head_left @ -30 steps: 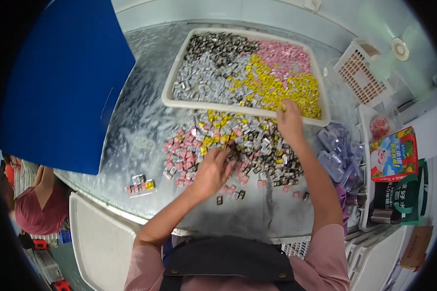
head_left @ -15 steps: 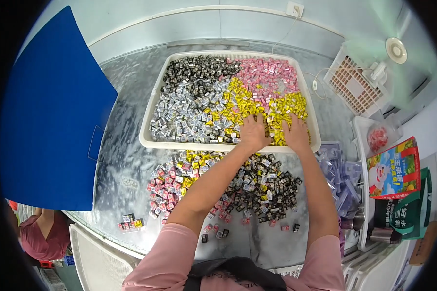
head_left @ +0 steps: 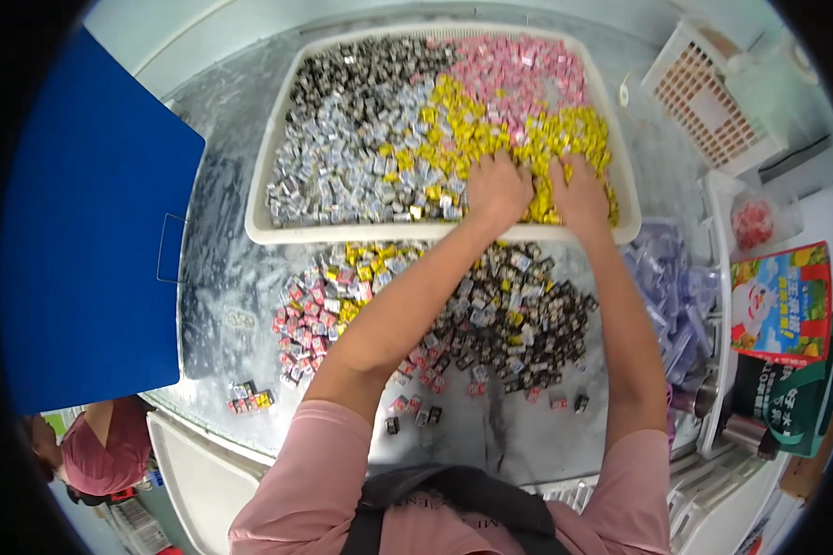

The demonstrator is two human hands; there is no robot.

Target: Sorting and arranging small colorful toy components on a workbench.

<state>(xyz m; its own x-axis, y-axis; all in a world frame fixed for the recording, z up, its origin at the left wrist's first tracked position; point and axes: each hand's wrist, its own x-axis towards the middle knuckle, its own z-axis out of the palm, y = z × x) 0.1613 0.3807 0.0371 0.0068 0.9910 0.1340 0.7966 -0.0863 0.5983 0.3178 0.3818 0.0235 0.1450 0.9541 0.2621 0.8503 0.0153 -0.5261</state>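
Note:
A large white shallow tray (head_left: 361, 233) holds many small glossy block-like pieces sorted by colour. Black pieces (head_left: 370, 67) lie at its far left, pink pieces (head_left: 518, 69) at the far right, silvery pieces (head_left: 333, 157) at the near left and yellow pieces (head_left: 565, 134) at the near right. My left hand (head_left: 500, 192) rests palm down among the yellow pieces, fingers bent and a little apart. Beside it my right hand (head_left: 578, 192) also reaches into the yellow pieces, fingers apart and bent downward. Both sets of fingertips are partly hidden by the pieces.
Mixed loose pieces (head_left: 528, 324) lie on the grey marbled table (head_left: 222, 277) before the tray. A small cluster of pieces (head_left: 250, 399) sits at the left. A blue panel (head_left: 102, 231) stands left, near another person (head_left: 111, 449). Purple transparent plastic pieces (head_left: 666, 287) and a white basket (head_left: 708, 102) are right.
The view has tilted downward, so the tray appears higher. Both hands stay in the yellow pieces and have drawn slightly closer to each other, with their fingers more bent.

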